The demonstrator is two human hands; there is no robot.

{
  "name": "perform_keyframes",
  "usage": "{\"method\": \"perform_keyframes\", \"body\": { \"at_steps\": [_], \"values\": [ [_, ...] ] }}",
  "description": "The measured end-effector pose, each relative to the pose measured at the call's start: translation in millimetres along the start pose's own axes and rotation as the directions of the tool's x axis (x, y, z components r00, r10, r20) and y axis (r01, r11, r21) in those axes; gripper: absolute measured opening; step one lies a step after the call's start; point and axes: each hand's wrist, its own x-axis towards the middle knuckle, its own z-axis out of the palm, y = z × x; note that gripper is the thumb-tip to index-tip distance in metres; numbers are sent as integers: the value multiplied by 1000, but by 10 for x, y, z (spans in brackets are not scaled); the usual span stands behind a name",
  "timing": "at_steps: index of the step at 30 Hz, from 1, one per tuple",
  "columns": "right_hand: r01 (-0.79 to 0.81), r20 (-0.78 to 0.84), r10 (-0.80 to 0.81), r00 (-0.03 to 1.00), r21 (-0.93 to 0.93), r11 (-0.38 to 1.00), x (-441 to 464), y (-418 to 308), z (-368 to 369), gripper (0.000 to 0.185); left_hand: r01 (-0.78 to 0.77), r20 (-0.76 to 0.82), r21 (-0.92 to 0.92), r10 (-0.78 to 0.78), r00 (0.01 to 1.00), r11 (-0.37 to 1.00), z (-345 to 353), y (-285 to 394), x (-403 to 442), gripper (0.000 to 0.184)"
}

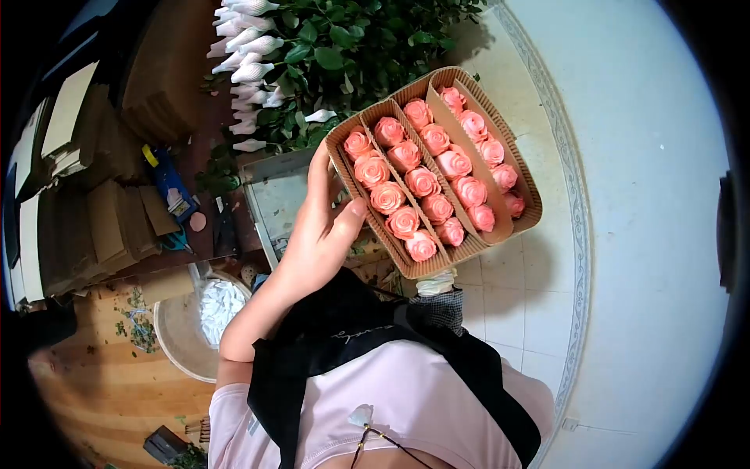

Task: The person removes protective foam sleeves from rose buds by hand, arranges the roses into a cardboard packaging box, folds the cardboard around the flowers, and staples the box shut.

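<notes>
A bunch of coral-pink roses [422,182] is held up in front of me, heads toward the camera. Corrugated cardboard [525,164] wraps around it, and cardboard strips split the blooms into several rows. My left hand [316,234] is closed on the left side of the wrapped bunch, thumb at the near edge and fingers partly hidden along the side. Below the bunch, a pale glove cuff [436,283] and a dark checked sleeve [441,307] show at my right wrist. The bunch hides the fingers of my right hand.
Leafy stems [351,47] with white-sleeved buds [254,72] lie at the top. Stacked cardboard [109,223], a blue-and-yellow tool [168,181] and blue-handled scissors [178,239] sit at left. A bucket [173,332] holds white pieces. A pale wall [656,234] stands right.
</notes>
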Motion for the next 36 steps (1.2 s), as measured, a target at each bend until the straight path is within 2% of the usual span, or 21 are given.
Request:
{"method": "perform_keyframes", "body": {
  "at_steps": [2, 4, 7, 8, 10, 11, 13, 14, 15, 16, 17, 18, 20, 22, 24, 25, 26, 28, 29, 31, 36],
  "values": [
    [13, 3, -13, 1000, -1, 1000, -11, -34, 46, 35, 79, 13, -147, -78, 997, 986, -67, -11, -46, 80],
    [19, 19, -19, 1000, -5, 1000, -13, -46, 109, 35, 47, -23, -161, -52, 998, 986, -133, -58, -81, 80],
    [18, 55, -17, 998, -13, 1000, 49, -41, 221, 35, 72, 34, -262, -66, 997, 962, -311, -100, -139, 83],
    [20, 67, -18, 998, -18, 1000, 55, -42, 262, 36, -1, 31, -225, 8, 999, 974, -351, -149, -136, 83],
    [8, 109, -6, 994, -22, 1000, 128, -1, 347, 36, 2, 92, -299, 26, 995, 954, -400, -273, -165, 84],
    [-1, 131, 6, 991, -35, 999, 149, 31, 399, 36, 66, 83, -268, -45, 996, 961, -393, -373, -212, 84],
    [-22, 184, 36, 982, -78, 997, 159, 95, 504, 36, 14, 155, -214, 20, 988, 977, -415, -628, -237, 75],
    [-33, 217, 54, 975, -98, 995, 192, 137, 551, 36, 109, 154, -401, -50, 987, 910, -403, -722, -277, 62],
    [-50, 257, 80, 963, -120, 991, 230, 188, 598, 36, 59, 120, -505, 2, 993, 861, -403, -889, -297, 51],
    [-65, 299, 107, 948, -148, 987, 271, 236, 646, 36, 104, 114, -576, -46, 992, 811, -442, -1034, -325, 47],
    [-78, 353, 137, 926, -177, 981, 333, 286, 691, 36, -98, -34, -299, 92, 995, 949, -462, -1032, -399, 47],
    [-93, 423, 171, 890, -200, 975, 422, 369, 773, 37, -89, -116, 118, 103, 988, 989, -548, -1046, -503, 50],
    [-100, 520, 234, 822, -274, 957, 489, 471, 860, 37, -128, -321, 301, 227, 919, 945, -448, -737, -939, 53],
    [-136, 601, 315, 735, -325, 936, 467, 654, 1043, 37, -158, -444, 377, 328, 834, 913, -254, -632, -1312, 70],
    [-161, 680, 376, 629, -358, 920, 356, 843, 1244, 37, -36, -429, 541, 313, 847, 840, 22, -272, -1720, 91],
    [-166, 718, 396, 573, -371, 914, 240, 948, 1354, 37, 10, -459, 606, 339, 821, 796, 195, -286, -1885, 111],
    [-169, 750, 418, 512, -389, 906, 106, 1039, 1477, 37, 140, -497, 721, 366, 787, 678, 312, -330, -2054, 122],
    [-168, 805, 451, 386, -419, 892, -220, 1236, 1705, 38, 204, -617, 706, 449, 646, 678, 481, -483, -2351, 136],
    [-173, 822, 466, 328, -432, 885, -395, 1329, 1806, 38, 215, -631, 711, 474, 614, 669, 533, -587, -2500, 136],
    [-191, 841, 501, 203, -468, 863, -831, 1571, 2026, 38, 172, -757, 617, 519, 398, 768, 611, -744, -2815, 144],
    [-133, 839, 541, -53, -543, 829, -2239, 2040, 2421, 39, 86, -871, 485, 472, 133, 871, 828, -809, -4059, 137]
  ]
}}
